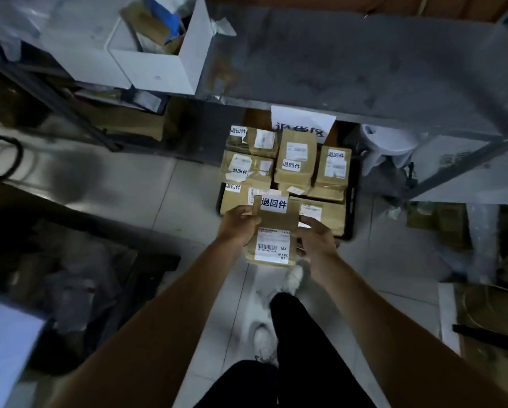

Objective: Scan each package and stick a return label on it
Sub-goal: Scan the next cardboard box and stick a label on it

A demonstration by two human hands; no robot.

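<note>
Head view shows you holding 1 brown package (272, 231) between both hands, above the floor and just short of the black tray (353, 198) of stacked packages (295, 160); your left hand (238, 226) curls round its left edge, thumb on the top face near the upper corner; your right hand (316, 238) grips the right edge, fingers wrapped underneath, and something bright shows at its fingertips, too small to name. The package's long axis runs away from you, toward the tray; the return label (274, 203) sits at the far end, already stuck, and the shipping label (272, 245) with the barcode lies at the near end, facing up. By my reading, this one is labelled and the next move is to set it down; the tray lies straight ahead of the grip, in line with the long axis, so a forward reach should do it. Both hands are about equally near; the front row looks full, so you may need to stack on top.
</note>
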